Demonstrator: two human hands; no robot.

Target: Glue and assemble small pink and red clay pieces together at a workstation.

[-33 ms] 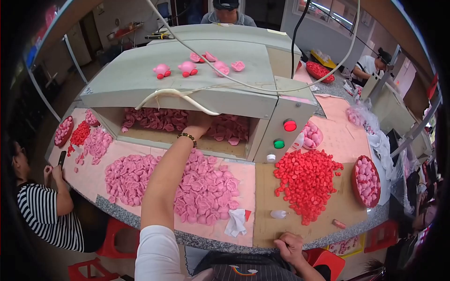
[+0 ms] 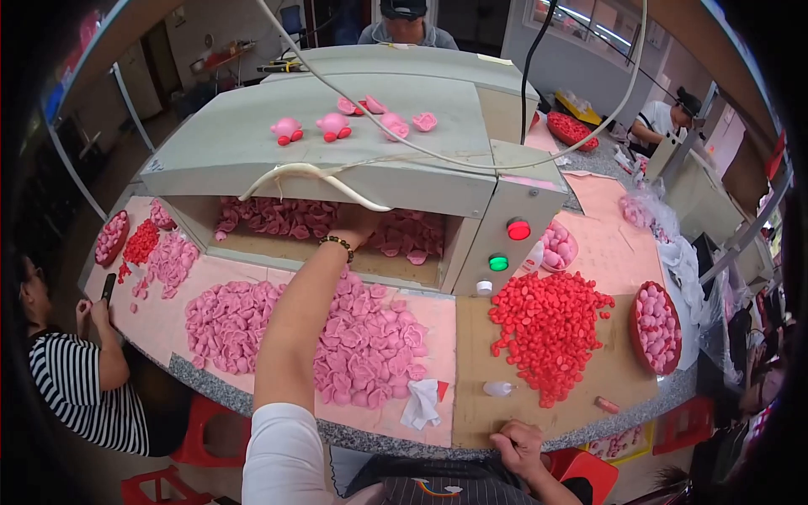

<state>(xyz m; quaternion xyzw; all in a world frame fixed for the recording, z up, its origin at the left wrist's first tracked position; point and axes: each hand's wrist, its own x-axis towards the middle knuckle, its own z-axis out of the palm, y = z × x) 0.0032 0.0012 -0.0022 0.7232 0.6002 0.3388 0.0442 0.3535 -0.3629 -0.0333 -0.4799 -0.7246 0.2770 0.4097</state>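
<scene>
My left arm reaches over a heap of pink moulded pieces [image 2: 370, 345] and into the opening of a grey box-shaped machine [image 2: 320, 105]. Inside, my left hand [image 2: 357, 222] is among more pink pieces [image 2: 286, 219]; its fingers are in shadow and hidden. My right hand [image 2: 518, 444] rests at the table's front edge with its fingers curled in, and I see nothing in it. Near it lie a small clear bottle [image 2: 498, 389], a pile of small red pieces [image 2: 547, 332] and a little pinkish-red block [image 2: 606, 405].
Pink figures [image 2: 333, 126] stand on the machine, which has red and green buttons [image 2: 508, 244]. A cable [image 2: 362, 118] hangs across. A red basket [image 2: 655, 326] of pink pieces stands right; a white cloth [image 2: 422, 404] lies in front. A person in stripes [image 2: 80, 379] sits left.
The whole view has shifted very slightly. Both hands stay in the same places.
</scene>
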